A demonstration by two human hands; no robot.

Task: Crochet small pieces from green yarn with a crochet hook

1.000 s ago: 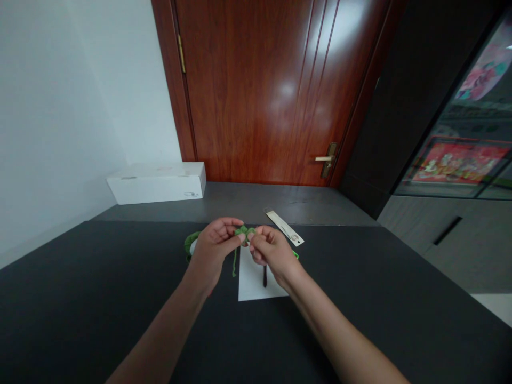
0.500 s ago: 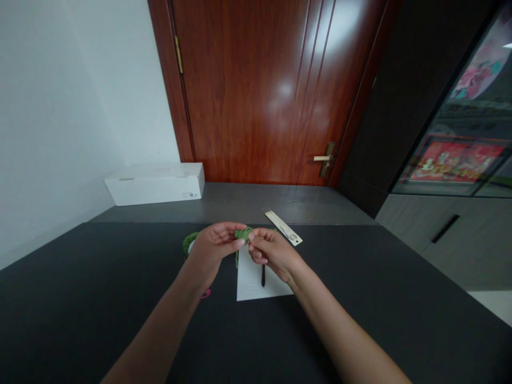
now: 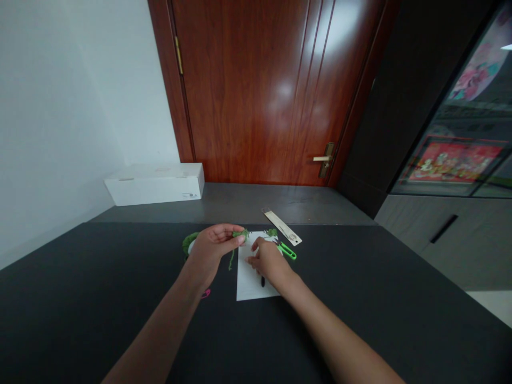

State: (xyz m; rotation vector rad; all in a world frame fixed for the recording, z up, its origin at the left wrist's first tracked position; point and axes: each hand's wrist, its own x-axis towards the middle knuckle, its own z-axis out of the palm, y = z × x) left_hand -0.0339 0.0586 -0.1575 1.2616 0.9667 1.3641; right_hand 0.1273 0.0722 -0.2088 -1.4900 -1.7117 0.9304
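My left hand (image 3: 212, 246) pinches a small piece of green yarn work (image 3: 241, 234) between thumb and fingers, and a loose yarn tail (image 3: 231, 260) hangs below it. Lower and to the right, my right hand (image 3: 267, 258) hovers over a white sheet of paper (image 3: 248, 285). Its fingers are bent and apart, with nothing visible between them. Under this hand lies a slim dark stick (image 3: 263, 281), its upper part covered. Green-handled snips (image 3: 288, 251) lie just right of the hand. Another small green yarn piece (image 3: 272, 232) rests at the paper's top edge.
A ball of green yarn (image 3: 188, 242) sits behind my left wrist, partly hidden. Near that forearm lies a pink clip-like item (image 3: 206, 293). A long pale packet (image 3: 284, 226) lies behind the paper on the dark table (image 3: 344, 309). A white box (image 3: 156, 184) stands at the back left.
My right hand has let go of the green yarn piece and moved down and slightly right over the paper. The snips and second green piece now show. My left hand has barely moved.
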